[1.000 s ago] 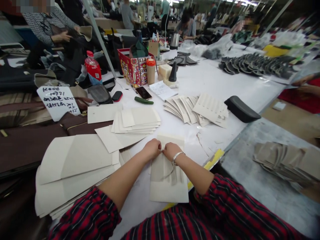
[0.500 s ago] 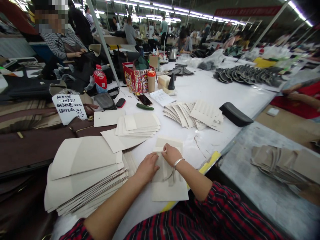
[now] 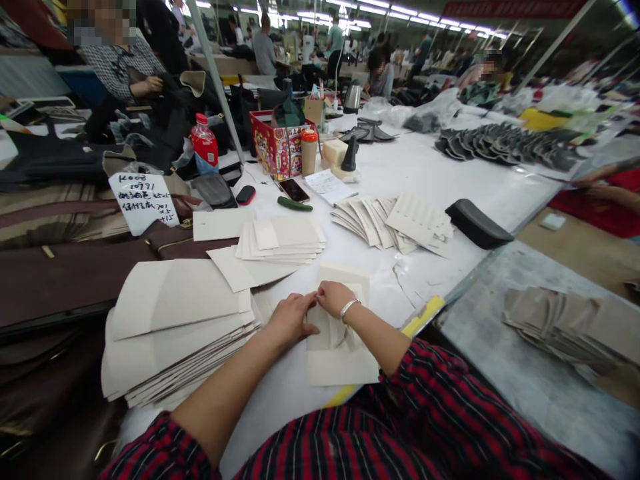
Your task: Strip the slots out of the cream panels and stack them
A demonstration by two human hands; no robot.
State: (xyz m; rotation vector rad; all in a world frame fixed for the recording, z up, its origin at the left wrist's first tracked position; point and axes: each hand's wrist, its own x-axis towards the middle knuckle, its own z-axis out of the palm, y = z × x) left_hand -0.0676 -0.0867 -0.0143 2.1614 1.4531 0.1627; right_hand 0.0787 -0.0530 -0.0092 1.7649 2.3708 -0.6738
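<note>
A cream panel (image 3: 343,368), which looks like lining cloth or thin board, lies in front of me at the table's near edge with smaller cream pieces on top. My right hand (image 3: 336,299), wearing a silver bracelet, pinches the top layer near the panel's left edge. Beside it, my left hand (image 3: 293,319) has its index fingertip against the right fingertips, with the thumb held apart. What lies under the fingertips is hidden. Left of my hands is a tall stack of cream panels (image 3: 175,300); a smaller fanned stack (image 3: 285,240) lies beyond them.
More cream pieces (image 3: 373,220) fan out near a black curved case (image 3: 477,223). Behind are a cucumber (image 3: 295,204), phone (image 3: 294,191), red box (image 3: 280,143) and red bottle (image 3: 204,145). Brown bags (image 3: 75,280) crowd the left. A co-worker's red sleeve (image 3: 617,200) is at right.
My fingertips have come together at the piece's left side; the right hand has moved slightly left, and the left hand has risen off its flat pose. The whole view has shifted a little.
</note>
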